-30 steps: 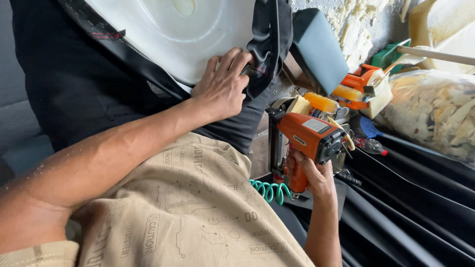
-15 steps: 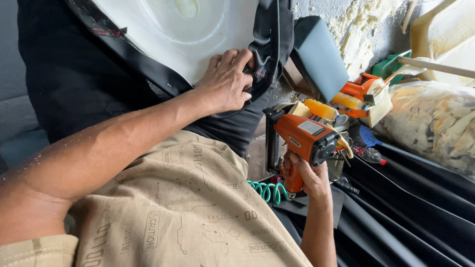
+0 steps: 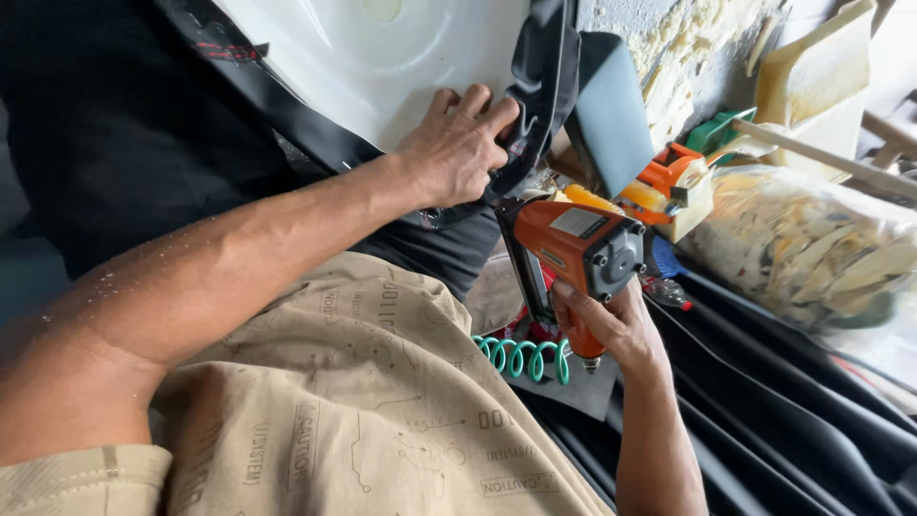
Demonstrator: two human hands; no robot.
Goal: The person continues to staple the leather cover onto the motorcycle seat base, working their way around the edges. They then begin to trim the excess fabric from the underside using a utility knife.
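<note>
While the tan printed trousers (image 3: 363,420) fill the near view, the right hand (image 3: 611,325) has its fingers wrapped tight around the grip of an orange pneumatic stapler (image 3: 573,253), teal coiled hose (image 3: 521,355) hanging under it. Nose sits just below the edge of the black fabric cover (image 3: 535,105). The left hand (image 3: 458,143), fingers pressed together, pulls that fabric over the white shell (image 3: 382,57). I'd say this edge isn't fastened yet, can't see any staples. Farther back there's 1 clear bag of foam scraps (image 3: 812,248).
</note>
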